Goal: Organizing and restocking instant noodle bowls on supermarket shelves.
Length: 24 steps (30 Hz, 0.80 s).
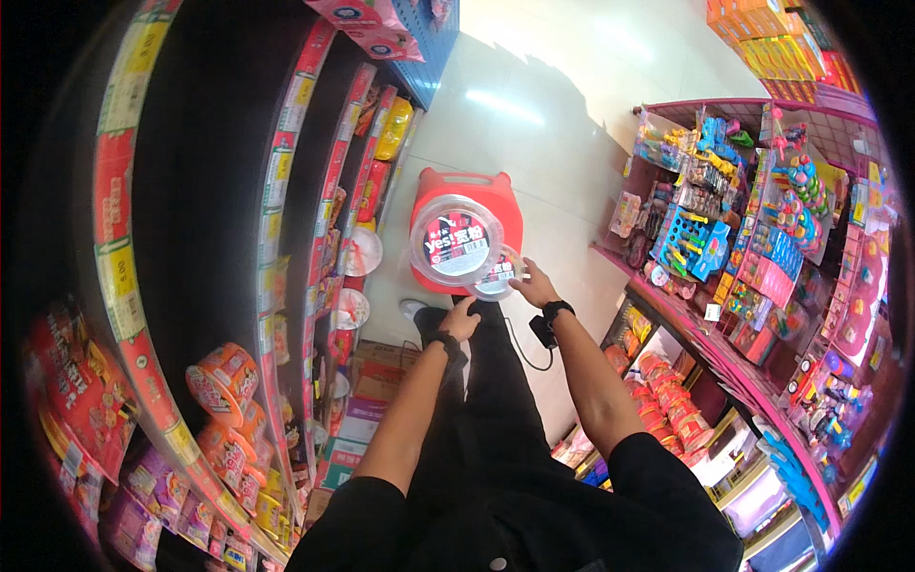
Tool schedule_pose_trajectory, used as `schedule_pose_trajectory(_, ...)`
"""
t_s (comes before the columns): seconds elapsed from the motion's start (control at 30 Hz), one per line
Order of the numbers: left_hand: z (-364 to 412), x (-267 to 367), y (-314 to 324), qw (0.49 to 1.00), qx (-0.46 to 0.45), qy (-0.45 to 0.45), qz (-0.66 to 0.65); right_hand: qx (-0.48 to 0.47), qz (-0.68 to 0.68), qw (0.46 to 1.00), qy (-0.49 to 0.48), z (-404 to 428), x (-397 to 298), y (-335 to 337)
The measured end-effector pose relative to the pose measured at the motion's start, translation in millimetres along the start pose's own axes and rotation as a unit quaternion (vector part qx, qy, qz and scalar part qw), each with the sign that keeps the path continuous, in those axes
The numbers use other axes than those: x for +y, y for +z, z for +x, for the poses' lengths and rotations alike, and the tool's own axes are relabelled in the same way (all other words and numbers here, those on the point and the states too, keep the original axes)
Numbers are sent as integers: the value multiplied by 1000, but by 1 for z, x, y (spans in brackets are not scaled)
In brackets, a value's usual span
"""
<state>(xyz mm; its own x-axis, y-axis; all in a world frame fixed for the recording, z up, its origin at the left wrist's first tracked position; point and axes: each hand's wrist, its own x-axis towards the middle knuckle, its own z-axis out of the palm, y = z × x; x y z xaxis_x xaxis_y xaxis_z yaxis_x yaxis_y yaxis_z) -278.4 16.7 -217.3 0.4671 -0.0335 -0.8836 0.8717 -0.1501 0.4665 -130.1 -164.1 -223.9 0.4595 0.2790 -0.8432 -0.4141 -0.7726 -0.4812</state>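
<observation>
Two round, clear-lidded noodle tubs lie over a red plastic stool [468, 187]. The larger-looking tub [457, 243] overlaps the lower tub [495, 275], and both have printed black, red and white labels. My right hand [535, 284] grips the rim of the lower tub, thumb and fingers at its right side. My left hand [461, 319] is just below the tubs, its index finger stretched towards the lower tub's edge; whether it touches is unclear. Nothing shows in its grasp. Dark bands circle both wrists, and a black cable [529, 363] hangs near my right wrist.
Shelving with red price strips [118, 193] runs down the left, holding orange noodle tubs [225, 379] and packets. Cardboard boxes [379, 379] lie at its foot. At right stands a pink rack [686, 322] of small toys, with red tubs [679, 415] below.
</observation>
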Motion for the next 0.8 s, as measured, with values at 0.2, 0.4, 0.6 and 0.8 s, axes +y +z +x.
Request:
schedule_pose_trajectory(0.2,-50,3,-17,997,24,76,14,115,116,987,-5,6,37,15)
schedule_pose_trajectory(0.4,-95,-83,-44,991,107,60,-56,254,295,921,16,-29,80,26)
schedule_pose_trajectory(0.6,-162,-181,-75,969,232,63,-63,445,25,895,8,-79,55,65)
schedule_pose_trajectory(0.8,-199,-216,-77,940,264,58,-210,462,53,878,-115,-95,26,81)
